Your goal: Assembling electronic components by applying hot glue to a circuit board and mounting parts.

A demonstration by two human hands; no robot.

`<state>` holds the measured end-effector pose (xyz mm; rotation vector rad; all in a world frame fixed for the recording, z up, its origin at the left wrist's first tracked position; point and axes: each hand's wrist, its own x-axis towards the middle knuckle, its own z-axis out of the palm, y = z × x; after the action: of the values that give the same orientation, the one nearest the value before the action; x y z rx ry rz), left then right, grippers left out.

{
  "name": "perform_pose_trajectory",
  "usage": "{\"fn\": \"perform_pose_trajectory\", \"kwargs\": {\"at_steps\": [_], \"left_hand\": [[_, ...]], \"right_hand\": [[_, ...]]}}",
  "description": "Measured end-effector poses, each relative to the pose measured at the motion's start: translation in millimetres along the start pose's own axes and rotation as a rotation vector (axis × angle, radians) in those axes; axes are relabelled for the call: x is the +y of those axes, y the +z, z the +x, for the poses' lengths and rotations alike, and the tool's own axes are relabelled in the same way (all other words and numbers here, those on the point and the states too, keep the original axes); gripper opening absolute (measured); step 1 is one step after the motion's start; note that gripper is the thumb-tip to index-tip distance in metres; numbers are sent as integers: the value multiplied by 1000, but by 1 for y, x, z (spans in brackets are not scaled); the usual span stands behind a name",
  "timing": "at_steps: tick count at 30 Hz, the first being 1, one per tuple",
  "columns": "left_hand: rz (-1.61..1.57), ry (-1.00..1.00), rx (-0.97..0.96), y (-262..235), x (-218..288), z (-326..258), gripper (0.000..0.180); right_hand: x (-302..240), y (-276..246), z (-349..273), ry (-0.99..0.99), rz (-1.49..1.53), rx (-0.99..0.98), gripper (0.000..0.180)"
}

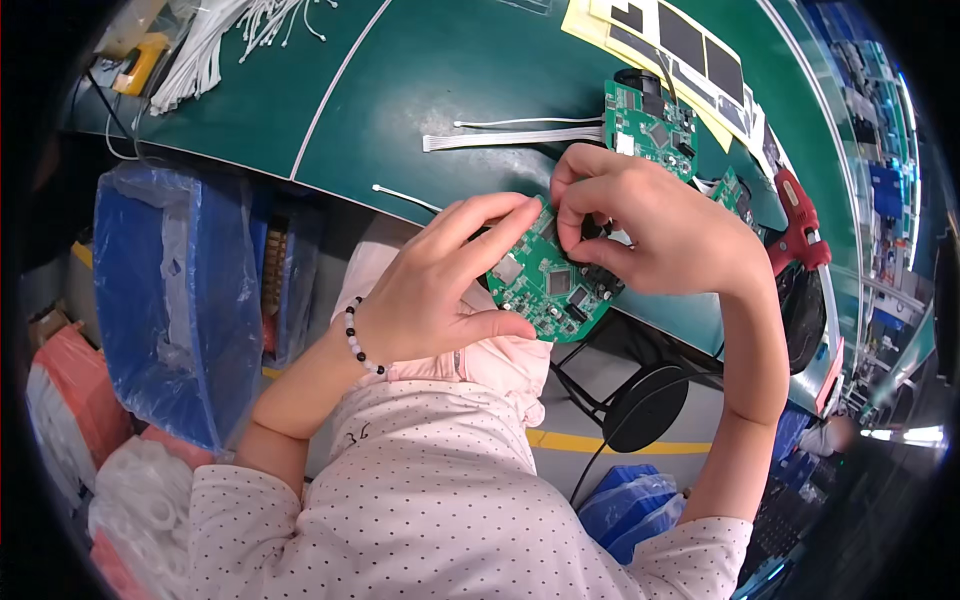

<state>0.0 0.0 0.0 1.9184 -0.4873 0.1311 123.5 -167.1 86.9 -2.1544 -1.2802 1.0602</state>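
Note:
A green circuit board (557,292) with black chips and a silver square part is held at the front edge of the bench, in front of my body. My left hand (430,285) grips its left side, with the fingers along the upper edge and the thumb at the lower left. Over the board's upper right part, my right hand (665,225) is closed in a pinch; what lies between its fingertips is hidden. Just beyond sits a second green board (640,118) with a black round part. White cables (515,138) extend left from near it.
The green bench top (430,60) carries white cable bundles (205,50) at far left and yellow-backed sheets of black stickers (680,55) at the back. A red glue gun (797,220) stands at right. Blue lined bins (180,300) and a round black stool seat (645,405) are below.

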Motion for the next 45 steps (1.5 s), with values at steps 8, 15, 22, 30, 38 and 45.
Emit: {"fn": "perform_pose_trajectory", "kwargs": {"at_steps": [8,15,22,30,38,45], "left_hand": [[27,3,1,0,0,1,79],[22,10,-9,0,0,3,80],[30,-2,-17,-2,2,3,81],[75,9,-31,-2,2,5,81],[70,-31,-31,-2,5,6,83],[73,25,-20,-3,2,6,83]], "right_hand": [[-2,6,-3,-19,-61,110,10],[-1,14,-8,-18,-55,222,9],[0,33,-16,41,67,454,16],[1,51,-26,73,177,686,39],[2,56,-40,3,81,831,41],[-3,75,-36,-43,-163,975,20]]}}
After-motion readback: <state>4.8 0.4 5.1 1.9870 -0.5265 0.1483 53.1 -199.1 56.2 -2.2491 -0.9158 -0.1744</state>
